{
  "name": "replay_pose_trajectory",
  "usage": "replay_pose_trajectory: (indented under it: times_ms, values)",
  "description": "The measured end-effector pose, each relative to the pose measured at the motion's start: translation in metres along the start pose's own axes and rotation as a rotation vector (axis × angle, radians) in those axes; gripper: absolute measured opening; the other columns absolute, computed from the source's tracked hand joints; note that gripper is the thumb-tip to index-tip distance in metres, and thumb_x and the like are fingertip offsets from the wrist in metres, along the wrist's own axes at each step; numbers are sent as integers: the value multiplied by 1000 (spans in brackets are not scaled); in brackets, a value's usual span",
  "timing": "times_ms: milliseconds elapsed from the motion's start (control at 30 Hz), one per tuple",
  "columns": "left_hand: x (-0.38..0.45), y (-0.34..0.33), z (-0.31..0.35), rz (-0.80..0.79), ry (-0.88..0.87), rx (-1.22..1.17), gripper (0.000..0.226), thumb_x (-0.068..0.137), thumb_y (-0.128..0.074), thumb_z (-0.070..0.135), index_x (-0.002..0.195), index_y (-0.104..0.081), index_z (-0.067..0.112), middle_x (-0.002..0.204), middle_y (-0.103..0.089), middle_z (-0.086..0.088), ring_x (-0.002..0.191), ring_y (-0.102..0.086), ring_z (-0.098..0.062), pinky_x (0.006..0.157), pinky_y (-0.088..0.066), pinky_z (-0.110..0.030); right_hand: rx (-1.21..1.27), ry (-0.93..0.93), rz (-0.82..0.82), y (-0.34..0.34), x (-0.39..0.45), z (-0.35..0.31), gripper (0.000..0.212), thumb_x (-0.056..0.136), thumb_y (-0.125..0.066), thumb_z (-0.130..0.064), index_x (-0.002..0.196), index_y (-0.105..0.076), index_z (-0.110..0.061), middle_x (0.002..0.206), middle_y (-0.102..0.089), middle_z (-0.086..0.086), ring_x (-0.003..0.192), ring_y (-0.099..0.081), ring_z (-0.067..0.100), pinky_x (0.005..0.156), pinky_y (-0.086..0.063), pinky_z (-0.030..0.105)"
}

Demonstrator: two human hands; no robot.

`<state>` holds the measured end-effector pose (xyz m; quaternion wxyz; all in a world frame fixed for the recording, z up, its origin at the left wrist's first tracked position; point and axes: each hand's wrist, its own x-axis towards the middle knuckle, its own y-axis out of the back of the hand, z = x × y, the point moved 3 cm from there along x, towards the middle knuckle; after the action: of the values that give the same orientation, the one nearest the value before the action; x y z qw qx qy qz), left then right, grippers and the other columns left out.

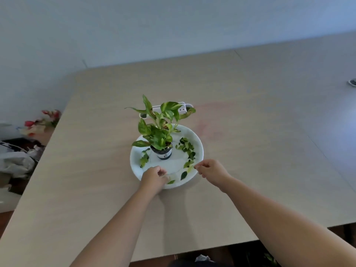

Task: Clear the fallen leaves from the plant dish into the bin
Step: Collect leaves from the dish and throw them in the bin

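Observation:
A white round dish (198,145) sits mid-table with a small potted plant (160,135) in a dark pot standing in it. Fallen leaves (186,146) lie scattered on the dish: a pile right of the pot, a few to its left (144,159) and some near the front rim (184,175). My left hand (154,177) is over the dish's near-left rim, fingers curled, pinching a pale leaf at its fingertips. My right hand (211,170) is at the near-right rim, with its fingertips pinched on a yellow-green leaf (189,168).
The beige table (250,151) stretches wide around the dish. A white power strip (183,109) lies just behind the plant. Below the table's near edge is a dark container (185,264) with crumpled white paper. Bags and flowers clutter the floor at far left (28,143).

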<state>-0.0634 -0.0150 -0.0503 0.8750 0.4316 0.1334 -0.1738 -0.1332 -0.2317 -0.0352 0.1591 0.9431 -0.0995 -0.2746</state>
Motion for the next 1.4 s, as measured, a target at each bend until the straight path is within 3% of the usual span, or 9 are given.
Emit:
replay_pose_trajectory:
  times_ms: [133,300,433,567,800,1000,1167,1300,1400]
  values:
    - [26,12,-18,-98,-48,304,54,78,-73,34,127,-57,19,134,-46,-4,123,-48,-22,103,-40,-31,-386,102,-32,-24,14,-11,26,91,-52,-23,108,-71,-21,108,-62,-4,93,-61,18,73,-47,23]
    - [41,9,-9,-140,-81,417,84,63,-80,56,130,-51,15,130,-41,-5,122,-45,-25,103,-41,-33,-564,132,8,-41,26,-10,28,91,-52,-21,112,-69,-21,116,-57,2,107,-56,22,89,-46,28]
    - [43,-2,-9,-138,-153,327,51,68,-80,45,107,-66,15,105,-46,-1,101,-53,-21,84,-45,-29,-591,133,29,-45,30,-11,29,90,-50,-18,109,-71,-21,110,-63,2,108,-55,21,84,-45,26]
    - [43,-3,-15,-181,-236,249,24,76,-76,37,88,-75,16,90,-56,3,86,-59,-17,76,-48,-27,-500,71,24,-42,36,-14,28,92,-49,-20,107,-72,-22,104,-64,-6,86,-61,17,70,-47,24]
    - [47,1,-11,-229,-325,325,30,87,-67,29,116,-69,21,108,-57,-3,104,-57,-19,83,-40,-23,-492,68,-2,-46,43,-15,31,90,-44,-15,103,-71,-24,107,-66,-2,71,-55,14,62,-46,23]
    - [49,6,-13,-312,-353,514,37,85,-48,-2,98,-75,20,107,-58,0,103,-58,-23,80,-44,-27,-480,59,-16,-44,46,-15,31,91,-44,-15,103,-71,-25,109,-67,-4,80,-61,17,72,-53,29]
    - [50,24,-13,-28,-194,491,26,94,-43,23,99,-66,12,106,-61,-5,99,-59,-25,77,-48,-34,-474,64,0,-44,49,-14,29,91,-46,-16,102,-71,-25,104,-69,-1,80,-62,17,70,-51,27]
    - [46,10,-4,-100,-66,614,71,81,-46,72,117,-56,13,116,-56,-7,107,-57,-26,75,-43,-34,-482,69,16,-45,51,-16,28,91,-46,-16,101,-71,-25,97,-68,-2,57,-50,7,58,-45,23]
    - [43,-3,2,-130,-30,587,95,63,-58,82,127,-46,12,123,-52,-6,113,-55,-27,81,-46,-35,-478,62,18,-46,51,-18,27,92,-46,-18,101,-71,-26,95,-67,-4,57,-50,7,61,-48,26]
